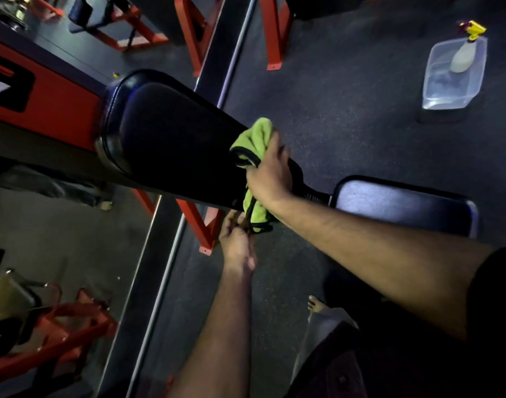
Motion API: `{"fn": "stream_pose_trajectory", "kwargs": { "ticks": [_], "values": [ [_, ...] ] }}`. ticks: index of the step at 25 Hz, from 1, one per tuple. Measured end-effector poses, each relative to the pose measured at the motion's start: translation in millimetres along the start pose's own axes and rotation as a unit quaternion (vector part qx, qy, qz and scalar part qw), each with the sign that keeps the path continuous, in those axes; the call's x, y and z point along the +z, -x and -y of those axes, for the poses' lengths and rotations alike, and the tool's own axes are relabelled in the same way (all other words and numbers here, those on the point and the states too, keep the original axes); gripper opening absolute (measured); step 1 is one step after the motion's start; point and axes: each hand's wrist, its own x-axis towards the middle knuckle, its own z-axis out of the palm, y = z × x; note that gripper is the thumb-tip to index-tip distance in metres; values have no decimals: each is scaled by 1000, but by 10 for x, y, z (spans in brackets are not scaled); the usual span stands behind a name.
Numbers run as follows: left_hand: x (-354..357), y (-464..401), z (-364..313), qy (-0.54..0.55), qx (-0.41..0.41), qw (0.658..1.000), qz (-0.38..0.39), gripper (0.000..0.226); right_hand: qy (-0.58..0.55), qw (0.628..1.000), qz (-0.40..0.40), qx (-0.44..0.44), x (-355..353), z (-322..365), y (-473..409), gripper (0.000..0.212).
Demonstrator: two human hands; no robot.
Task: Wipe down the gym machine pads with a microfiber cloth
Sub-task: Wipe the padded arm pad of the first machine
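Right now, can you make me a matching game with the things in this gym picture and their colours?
Things:
1. cloth
2. long pad
3. machine frame
4. tub on the floor

Colours:
a. see-through
b. red
c. lime green with a black edge
d. black

Right pairs: 1-c, 2-d, 3-b, 4-a.

The right hand holds the cloth on the long pad, and the left hand pinches its hanging corner.
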Motion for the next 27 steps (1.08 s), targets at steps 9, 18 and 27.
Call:
{"fn": "stream_pose_trajectory", "kwargs": {
  "ticks": [9,18,27],
  "values": [
    [141,-36,42,18,-11,1000,-20,31,-6,999,31,-12,-21,-692,-109,91],
    [127,-72,241,-55,15,998,-32,13,21,993,52,-102,-54,-910,3,91],
    [105,-119,263,-151,51,987,-39,25,29,986,41,-160,86,-911,230,98]
  ]
}}
